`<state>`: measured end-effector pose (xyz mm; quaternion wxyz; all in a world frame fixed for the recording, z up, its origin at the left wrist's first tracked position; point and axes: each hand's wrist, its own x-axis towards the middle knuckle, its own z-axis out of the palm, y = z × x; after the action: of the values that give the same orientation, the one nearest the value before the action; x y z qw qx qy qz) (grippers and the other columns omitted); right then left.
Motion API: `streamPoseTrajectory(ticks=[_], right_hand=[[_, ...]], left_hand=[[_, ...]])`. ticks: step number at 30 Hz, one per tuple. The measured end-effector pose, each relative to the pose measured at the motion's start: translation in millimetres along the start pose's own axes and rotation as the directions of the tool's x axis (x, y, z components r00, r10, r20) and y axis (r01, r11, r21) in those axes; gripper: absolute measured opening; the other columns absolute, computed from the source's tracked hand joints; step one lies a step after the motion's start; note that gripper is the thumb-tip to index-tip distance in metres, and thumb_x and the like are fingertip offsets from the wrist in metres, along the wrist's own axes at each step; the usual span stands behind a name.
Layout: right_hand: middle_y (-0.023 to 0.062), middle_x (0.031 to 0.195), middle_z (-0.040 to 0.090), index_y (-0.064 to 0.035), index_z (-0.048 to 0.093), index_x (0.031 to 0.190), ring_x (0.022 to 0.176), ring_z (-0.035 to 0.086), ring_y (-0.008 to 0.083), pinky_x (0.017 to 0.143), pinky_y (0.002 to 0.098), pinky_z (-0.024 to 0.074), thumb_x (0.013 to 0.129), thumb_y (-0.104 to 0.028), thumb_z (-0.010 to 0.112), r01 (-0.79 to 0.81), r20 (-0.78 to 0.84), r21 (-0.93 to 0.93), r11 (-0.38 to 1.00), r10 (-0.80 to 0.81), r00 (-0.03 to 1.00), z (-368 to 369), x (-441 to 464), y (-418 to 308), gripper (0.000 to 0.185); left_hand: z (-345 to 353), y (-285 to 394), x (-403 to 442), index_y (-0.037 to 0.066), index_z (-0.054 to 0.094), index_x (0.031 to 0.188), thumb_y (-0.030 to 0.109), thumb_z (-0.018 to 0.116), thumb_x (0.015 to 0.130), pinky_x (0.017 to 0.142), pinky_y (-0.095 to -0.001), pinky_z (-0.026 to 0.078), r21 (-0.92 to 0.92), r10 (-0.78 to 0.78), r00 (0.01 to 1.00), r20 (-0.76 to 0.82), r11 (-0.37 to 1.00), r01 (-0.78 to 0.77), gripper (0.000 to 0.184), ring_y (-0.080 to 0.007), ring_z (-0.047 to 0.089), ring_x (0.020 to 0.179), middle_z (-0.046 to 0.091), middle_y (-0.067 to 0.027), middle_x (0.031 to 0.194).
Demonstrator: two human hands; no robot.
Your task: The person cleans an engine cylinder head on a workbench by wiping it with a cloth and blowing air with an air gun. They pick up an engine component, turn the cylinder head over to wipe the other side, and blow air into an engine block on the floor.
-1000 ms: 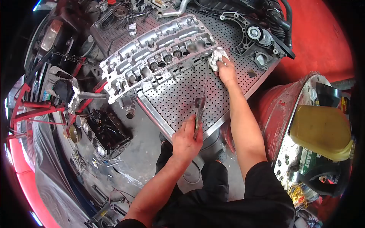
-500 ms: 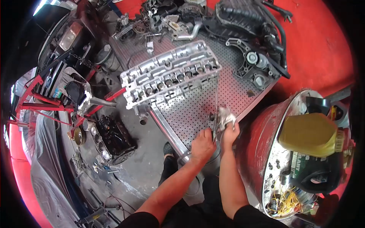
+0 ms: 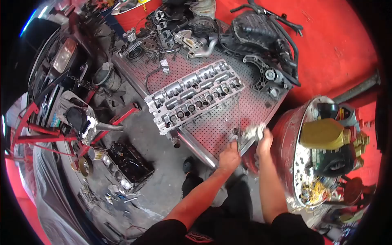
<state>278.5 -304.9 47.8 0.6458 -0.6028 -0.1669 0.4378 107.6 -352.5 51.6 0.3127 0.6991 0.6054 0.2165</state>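
My left hand [image 3: 230, 157] is closed around the handle of a thin tool [image 3: 237, 133], held upright near the front corner of the perforated metal table [image 3: 204, 137]. Just right of the tool, my right hand [image 3: 265, 141] grips a crumpled white cloth [image 3: 254, 133], slightly blurred. Whether the cloth touches the tool cannot be made out. Beyond both hands, a long silver cylinder head [image 3: 196, 96] lies across the table, with a row of round openings along its near side.
A bracket with a pulley [image 3: 270, 74] and a black engine part [image 3: 257, 28] lie at the table's far right. A red drum [image 3: 286, 139] bearing a yellow jug [image 3: 322, 134] stands at right. An engine block [image 3: 128, 163] is on the floor at left.
My right hand and the cloth have come back from beside the cylinder head to near the tool, then slightly right of it. The whole view has shifted, showing more of the table's far side.
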Motion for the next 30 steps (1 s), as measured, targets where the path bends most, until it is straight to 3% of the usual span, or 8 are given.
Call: streamPoseTrajectory(ticks=[3,9,11,16,23,25,29,30], right_hand=[[0.0072,0.098,0.069,0.0020,0.069,0.104,0.092,0.062,0.0158,0.084,0.0298,0.0468,0.091,-0.032,0.058,0.084,0.047,-0.229,0.970,-0.075,0.996,40.0,45.8,-25.5,0.038],[0.0277,0.115,0.064,-0.0012,0.063,0.119,0.110,0.061,0.0414,0.095,0.0452,0.0478,0.095,-0.038,0.050,0.278,0.339,-0.853,0.442,0.064,0.939,108.8,168.4,3.2,0.046],[0.0270,0.114,0.064,-0.0027,0.063,0.119,0.108,0.061,0.0417,0.095,0.0466,0.0481,0.096,-0.032,0.047,0.336,0.425,-0.867,0.367,0.196,0.883,117.0,179.2,15.8,0.040],[0.0261,0.115,0.064,-0.0035,0.058,0.126,0.108,0.060,0.0435,0.095,0.0493,0.0472,0.096,-0.023,0.046,0.264,0.389,-0.740,0.619,0.073,0.918,111.3,165.6,34.4,0.038],[0.0236,0.119,0.063,-0.0079,0.054,0.132,0.102,0.064,0.0400,0.090,0.0463,0.0513,0.095,-0.014,0.043,0.145,0.304,-0.687,0.712,0.101,0.947,83.7,110.9,33.6,0.039],[0.0181,0.117,0.066,-0.0106,0.050,0.137,0.098,0.067,0.0309,0.083,0.0413,0.0546,0.094,-0.009,0.043,-0.377,0.244,-0.334,0.864,0.466,0.851,91.0,89.9,-5.0,0.044],[0.0198,0.101,0.068,0.0025,0.067,0.104,0.088,0.067,0.0302,0.076,0.0411,0.0515,0.092,-0.023,0.059,0.306,0.298,-0.663,0.684,-0.134,0.945,37.8,109.8,110.0,0.029],[0.0151,0.101,0.068,0.0001,0.065,0.111,0.093,0.067,0.0277,0.081,0.0375,0.0513,0.093,-0.021,0.055,0.116,0.170,-0.571,0.813,-0.021,0.985,41.4,94.4,76.4,0.029]], left_hand=[[-36.7,14.5,-36.3,0.004,0.048,0.128,0.019,0.062,0.089,0.073,-0.0510,0.054,-0.086,-0.021,0.995,0.101,0.996,0.030,0.044,-0.0412,0.066,0.087,0.063,-0.0212,0.101],[-177.9,26.4,-105.9,0.005,0.061,0.115,0.008,0.068,0.085,0.067,-0.0405,0.053,-0.100,0.074,0.997,-0.006,0.992,-0.074,0.031,-0.0339,0.067,0.076,0.067,-0.0169,0.094],[-216.8,24.8,-118.8,0.004,0.062,0.109,0.006,0.064,0.085,0.061,-0.0351,0.050,-0.005,-0.259,0.966,-0.008,0.966,0.259,0.023,-0.0238,0.064,0.066,0.067,-0.0114,0.088],[-251.5,98.0,-73.9,-0.002,0.062,0.101,0.004,0.053,0.086,0.054,-0.0231,0.040,-0.206,-0.379,0.849,-0.368,0.924,0.323,0.018,-0.0095,0.056,0.058,0.061,-0.0028,0.066],[-262.9,131.8,-19.5,-0.004,0.063,0.102,0.008,0.056,0.089,0.058,-0.0270,0.048,-0.293,-0.317,0.894,-0.315,0.929,0.226,0.019,-0.0121,0.060,0.059,0.065,-0.0076,0.075],[-275.1,116.8,-20.8,-0.002,0.065,0.108,0.008,0.060,0.089,0.064,-0.0294,0.051,-0.054,-0.107,0.993,0.058,0.992,0.110,0.022,-0.0170,0.067,0.068,0.068,-0.0121,0.087],[-247.9,105.4,12.1,0.001,0.062,0.124,0.014,0.070,0.088,0.082,-0.0353,0.054,-0.342,0.040,0.957,0.288,0.938,0.064,0.039,-0.0270,0.071,0.094,0.070,-0.0170,0.105],[-233.1,97.9,16.1,0.002,0.060,0.127,0.016,0.069,0.090,0.083,-0.0356,0.054,-0.379,0.014,0.951,0.310,0.919,0.110,0.041,-0.0276,0.070,0.095,0.070,-0.0175,0.107]])
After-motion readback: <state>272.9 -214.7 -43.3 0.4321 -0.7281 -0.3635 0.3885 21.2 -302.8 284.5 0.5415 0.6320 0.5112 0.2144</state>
